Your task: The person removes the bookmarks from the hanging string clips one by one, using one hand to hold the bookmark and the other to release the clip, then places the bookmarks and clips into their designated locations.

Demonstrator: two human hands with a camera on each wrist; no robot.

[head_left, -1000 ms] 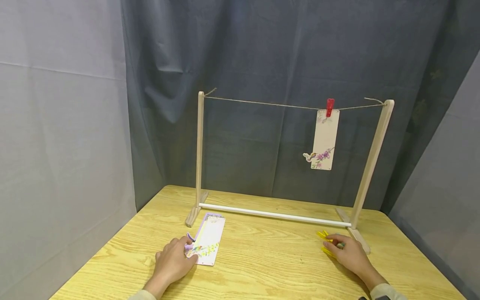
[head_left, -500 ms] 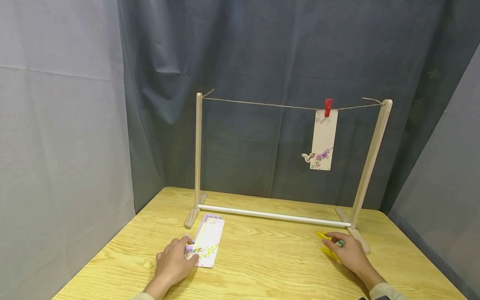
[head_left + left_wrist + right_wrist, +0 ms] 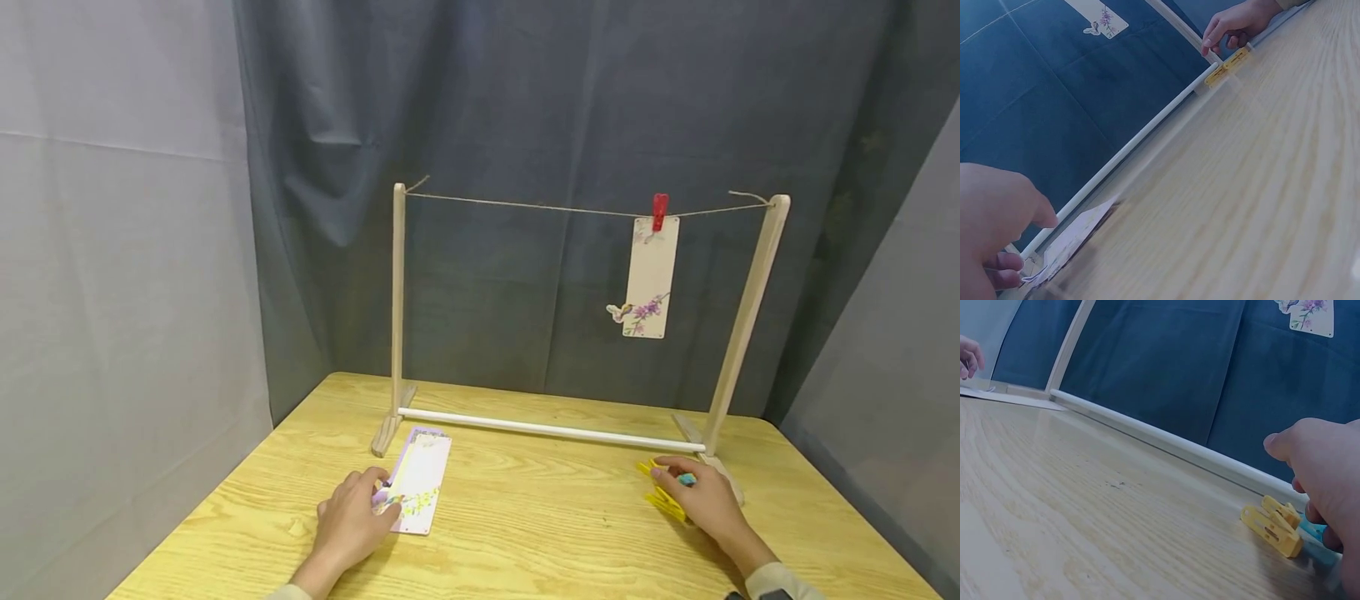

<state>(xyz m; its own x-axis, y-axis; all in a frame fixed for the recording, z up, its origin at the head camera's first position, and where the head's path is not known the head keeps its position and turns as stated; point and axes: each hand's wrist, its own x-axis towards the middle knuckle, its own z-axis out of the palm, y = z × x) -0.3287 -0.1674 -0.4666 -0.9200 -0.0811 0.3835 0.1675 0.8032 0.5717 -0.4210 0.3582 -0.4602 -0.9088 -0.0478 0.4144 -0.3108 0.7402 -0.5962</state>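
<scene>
Left hand (image 3: 352, 525): resting near the left front of the desk (image 3: 525, 533), fingers curled, fingertips pinching the near long edge of the top card of a small stack of cards (image 3: 417, 482); thumb tucked under, per left wrist view. Stack of cards: flat on the desk just in front of the left foot of the wooden stand (image 3: 397, 317); thin, stiff, glossy rectangles with rounded corners, pale face with floral print, lilac border. Right hand (image 3: 701, 500): by the right foot of the stand, fingers bent down onto a loose heap of yellow clips (image 3: 662, 492), with a teal clip (image 3: 686, 479) under the fingertips; whether clamped on a clip or merely touching, cannot tell. Clips: small hard plastic pegs, ridged jaws, sprung. Stand: two pale wooden uprights, white round dowel (image 3: 551, 430) low across, rough twine (image 3: 555, 208) stretched along the top. Hanging card (image 3: 648, 279): pinned to the twine near the right upright by a red clip (image 3: 660, 211), hanging straight. Desk: yellow wood-grain laminate, smooth. Handling note, by judgement: best to slide a fingernail under one card only, lifting by the edge without bending; best to take a single clip by its tail ends, clear of the heap.
</scene>
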